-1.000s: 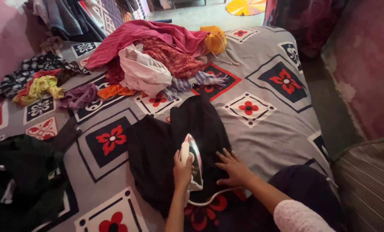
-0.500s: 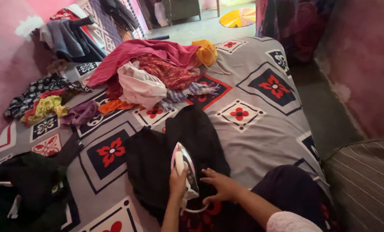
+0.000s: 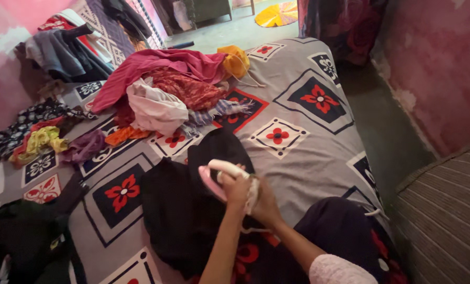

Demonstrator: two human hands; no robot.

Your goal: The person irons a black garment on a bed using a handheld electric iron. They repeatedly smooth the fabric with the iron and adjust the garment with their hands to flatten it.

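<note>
Holding the pink-and-white iron (image 3: pixel 219 176) tilted above the black garment (image 3: pixel 193 210) on the bed (image 3: pixel 308 137).
I see my left hand (image 3: pixel 237 190) clamped on its handle; right hand (image 3: pixel 266 202) just behind, grip unclear.

bed with grey floral-patterned sheet (image 3: pixel 319 152), black garment (image 3: pixel 185 205) spread on it, heap of mixed coloured clothes (image 3: pixel 161 89), dark clothes pile (image 3: pixel 24 242)
</note>
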